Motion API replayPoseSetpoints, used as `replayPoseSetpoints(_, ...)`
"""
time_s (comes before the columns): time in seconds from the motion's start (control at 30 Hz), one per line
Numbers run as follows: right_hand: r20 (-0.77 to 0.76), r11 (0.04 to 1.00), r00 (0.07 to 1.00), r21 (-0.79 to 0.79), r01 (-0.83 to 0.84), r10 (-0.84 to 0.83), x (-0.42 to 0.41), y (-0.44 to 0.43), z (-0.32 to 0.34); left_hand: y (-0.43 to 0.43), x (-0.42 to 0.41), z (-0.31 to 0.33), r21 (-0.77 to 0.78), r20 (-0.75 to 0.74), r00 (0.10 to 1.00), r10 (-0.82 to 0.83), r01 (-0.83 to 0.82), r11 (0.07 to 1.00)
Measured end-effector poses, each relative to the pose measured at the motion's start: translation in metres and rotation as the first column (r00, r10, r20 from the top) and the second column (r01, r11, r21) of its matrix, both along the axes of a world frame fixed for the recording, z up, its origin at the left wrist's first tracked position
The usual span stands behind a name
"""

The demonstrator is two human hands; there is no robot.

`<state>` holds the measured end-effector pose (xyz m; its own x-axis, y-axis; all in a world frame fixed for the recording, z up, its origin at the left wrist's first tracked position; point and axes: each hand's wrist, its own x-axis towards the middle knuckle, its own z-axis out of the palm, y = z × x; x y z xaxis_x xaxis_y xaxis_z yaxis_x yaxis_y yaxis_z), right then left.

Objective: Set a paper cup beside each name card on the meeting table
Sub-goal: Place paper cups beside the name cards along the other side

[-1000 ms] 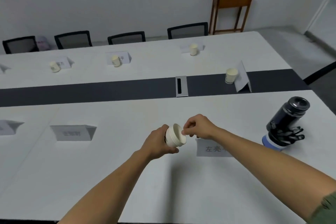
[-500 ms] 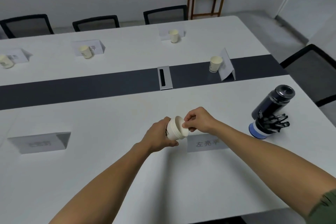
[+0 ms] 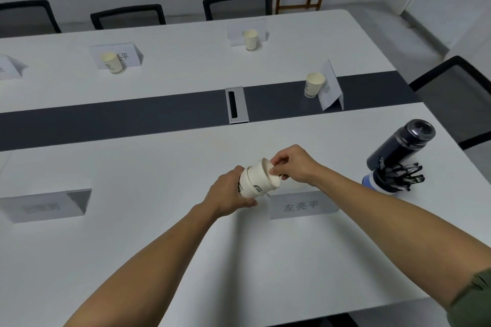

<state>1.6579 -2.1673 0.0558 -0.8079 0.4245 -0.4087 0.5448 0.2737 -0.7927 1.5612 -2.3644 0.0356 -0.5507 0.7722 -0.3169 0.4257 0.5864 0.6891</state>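
1. Left hand: fingers curled round the lower part of the stack of paper cups, gripping it.
2. Stack lies tilted on its side with its mouth to the right. It is over the near half of the table, toward the right end.
3. Right hand: thumb and forefinger pinch the rim of the innermost cup at the stack's mouth, other fingers curled in.
4. Near name card stands just right of the stack, close to the near edge, with printed characters facing the camera. No cup set beside it yet.
5. Second near card is by the near edge toward the left end, print blurred.
6. Far edge, right part: far cup upright in front of far card.
7. Far edge, left part: second far cup upright in front of second far card.
8. Right end, on the dark centre strip: end cup upright, just beside end card.
9. Cable hatch sits mid-strip.
10. Near right corner: dark bottle behind a pen holder, close together. Cannot tell if they touch.
11. Partial card is cut off at the left.
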Motion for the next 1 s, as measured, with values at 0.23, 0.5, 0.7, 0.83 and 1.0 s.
replayPoseSetpoints(0.23,0.015,1.0,0.999,-0.009,0.029,-0.029,-0.002,0.005,0.004,0.002,-0.005,-0.008,-0.024,0.011,1.0,0.022,-0.022,0.999)
replayPoseSetpoints(0.5,0.085,0.903,0.929,0.281,0.325,-0.361,-0.006,0.065,-0.022,-0.017,-0.007,-0.028,-0.108,0.085,0.994,0.07,-0.061,0.992)
replayPoseSetpoints(0.7,0.264,0.897,0.891,0.354,0.267,-0.369,0.004,0.061,-0.069,-0.026,-0.007,-0.044,-0.135,0.099,0.991,0.085,-0.071,0.988)
replayPoseSetpoints(0.83,0.301,0.896,0.875,0.356,0.267,-0.38,0.005,0.06,-0.076,-0.03,-0.007,-0.049,-0.153,0.098,0.99,0.101,-0.085,0.985)
replayPoseSetpoints(1.0,0.336,0.882,0.884,0.445,0.154,-0.324,0.01,0.059,-0.06,-0.033,-0.001,-0.037,-0.145,0.077,0.992,0.098,-0.086,0.986)
